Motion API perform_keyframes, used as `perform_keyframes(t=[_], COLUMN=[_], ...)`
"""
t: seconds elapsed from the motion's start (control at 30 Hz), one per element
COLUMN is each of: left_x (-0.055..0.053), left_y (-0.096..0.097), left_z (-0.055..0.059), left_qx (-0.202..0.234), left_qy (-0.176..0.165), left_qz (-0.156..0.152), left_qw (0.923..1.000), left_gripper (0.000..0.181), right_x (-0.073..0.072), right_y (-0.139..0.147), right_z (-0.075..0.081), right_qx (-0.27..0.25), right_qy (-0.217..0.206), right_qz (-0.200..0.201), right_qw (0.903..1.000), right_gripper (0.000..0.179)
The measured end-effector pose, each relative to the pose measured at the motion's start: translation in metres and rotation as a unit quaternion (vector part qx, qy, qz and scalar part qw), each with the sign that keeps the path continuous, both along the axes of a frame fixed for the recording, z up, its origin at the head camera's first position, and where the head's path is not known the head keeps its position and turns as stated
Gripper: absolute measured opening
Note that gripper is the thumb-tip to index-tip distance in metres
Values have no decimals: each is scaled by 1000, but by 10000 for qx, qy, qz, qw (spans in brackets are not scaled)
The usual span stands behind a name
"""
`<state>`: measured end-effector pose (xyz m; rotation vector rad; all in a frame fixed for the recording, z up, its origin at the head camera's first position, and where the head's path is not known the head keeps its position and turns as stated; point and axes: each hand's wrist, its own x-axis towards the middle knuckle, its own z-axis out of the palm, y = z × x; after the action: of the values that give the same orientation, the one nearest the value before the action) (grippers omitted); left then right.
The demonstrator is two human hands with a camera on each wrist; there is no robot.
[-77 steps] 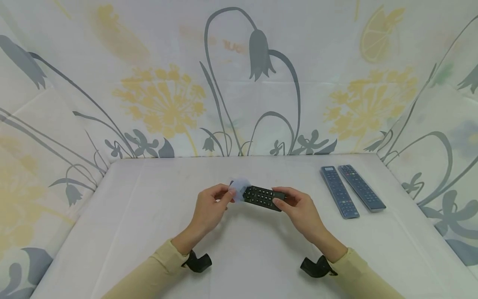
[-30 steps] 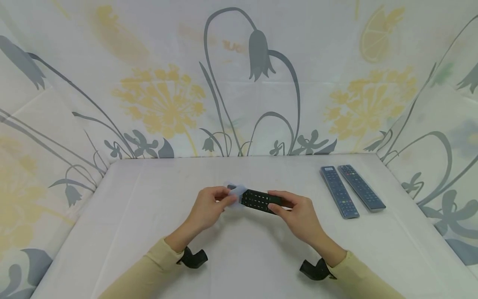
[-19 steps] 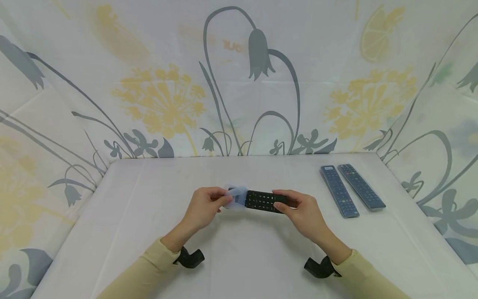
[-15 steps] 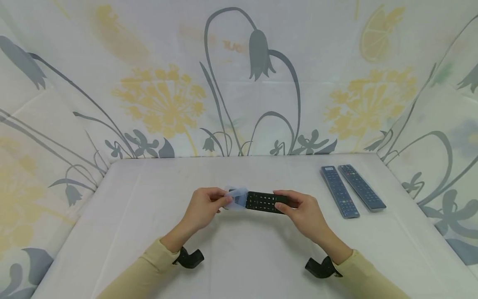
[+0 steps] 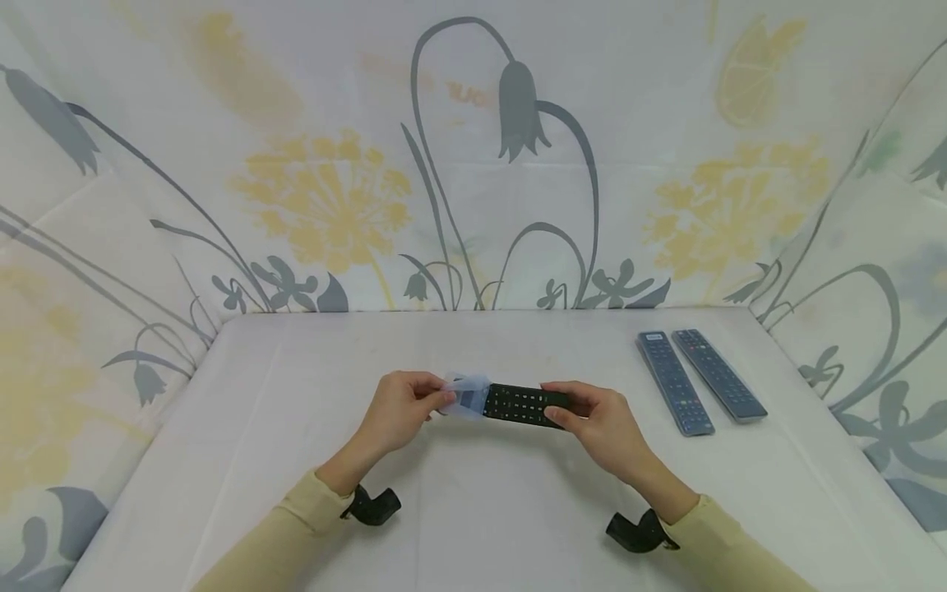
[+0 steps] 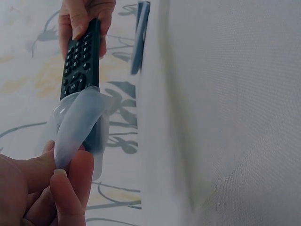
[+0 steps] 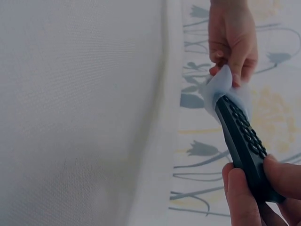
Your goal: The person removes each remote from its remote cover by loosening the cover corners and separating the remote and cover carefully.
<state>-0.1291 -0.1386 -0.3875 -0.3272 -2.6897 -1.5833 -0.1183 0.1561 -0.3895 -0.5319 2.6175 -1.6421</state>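
In the head view a black remote control (image 5: 521,404) lies nearly level between both hands, held above the table. My right hand (image 5: 599,423) grips its right end, thumb on the button side and fingers behind. A soft, translucent bluish cover (image 5: 468,396) wraps the remote's left end, and the dark body shows through it. My left hand (image 5: 399,411) pinches the cover's free edge between thumb and fingers. The left wrist view shows this cover (image 6: 80,120) folded and stretched to a point at the fingertips. In the right wrist view the cover (image 7: 221,89) sits loosely around the far end.
Two more remotes, dark bluish, lie side by side at the table's back right: the left remote (image 5: 675,382) and the right remote (image 5: 719,374). White cloth covers the table (image 5: 296,353). A flower-patterned curtain (image 5: 459,230) stands behind and at both sides.
My left hand has drawn a little to the left with the cover's edge, stretching it. The remote has turned closer to level. Both hands keep their hold; the other remotes stay put.
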Motion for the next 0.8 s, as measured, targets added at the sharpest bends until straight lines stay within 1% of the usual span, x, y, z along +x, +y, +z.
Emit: perform_keyframes(t=[0.23,0.47,0.8], left_x=[0,1,2], left_y=[-2,-4,-6], left_z=[1,-1,-1], left_qx=[-80,-69,12], left_qy=[-21,-41,-47], left_qz=[39,3,-38], left_qw=[10000,10000,10000], left_gripper=[7,7,7], right_x=[0,0,1], right_y=[3,5,8], right_z=[0,-2,-1], right_qx=[-81,-198,-230], right_qy=[-162,-412,-518], right_qz=[51,83,69], right_qw=[9998,9989,9984], right_gripper=[35,36,36])
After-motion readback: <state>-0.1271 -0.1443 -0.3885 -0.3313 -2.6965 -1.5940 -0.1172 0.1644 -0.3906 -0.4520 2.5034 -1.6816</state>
